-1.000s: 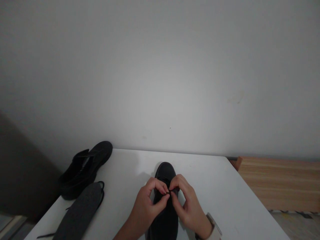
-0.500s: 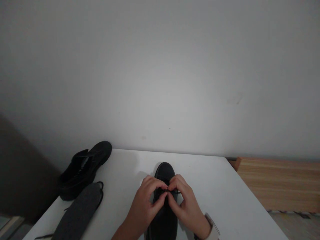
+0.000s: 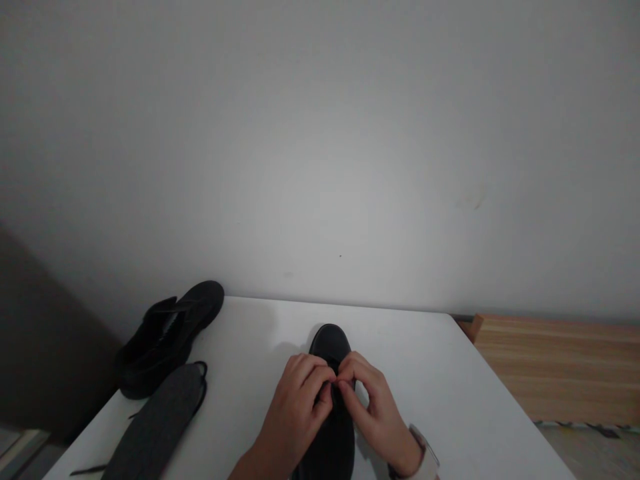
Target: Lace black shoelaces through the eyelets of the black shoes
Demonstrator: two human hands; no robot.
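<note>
A black shoe (image 3: 330, 341) rests on the white table in front of me, toe pointing at the wall. My left hand (image 3: 297, 400) is closed over the shoe's upper from the left, thumb and fingertips pinched together. From the right, my right hand (image 3: 373, 408) pinches at the same spot, its fingertips meeting those of the left. Between them they hold the black shoelace, which the fingers now mostly hide. The hands also cover the middle of the shoe, and its heel end runs out of the bottom of the view.
At the table's left edge a second black shoe (image 3: 203, 308) lies near the wall. Beside it are a dark grey insole (image 3: 157, 420) and a black lace (image 3: 204, 383). The white table (image 3: 440, 393) ends on the right near a wooden board (image 3: 555, 367).
My left hand has rolled inward a little, and its thumb has drawn up under the fingers. The right fingertips have shifted slightly right. The shoe has stayed in place.
</note>
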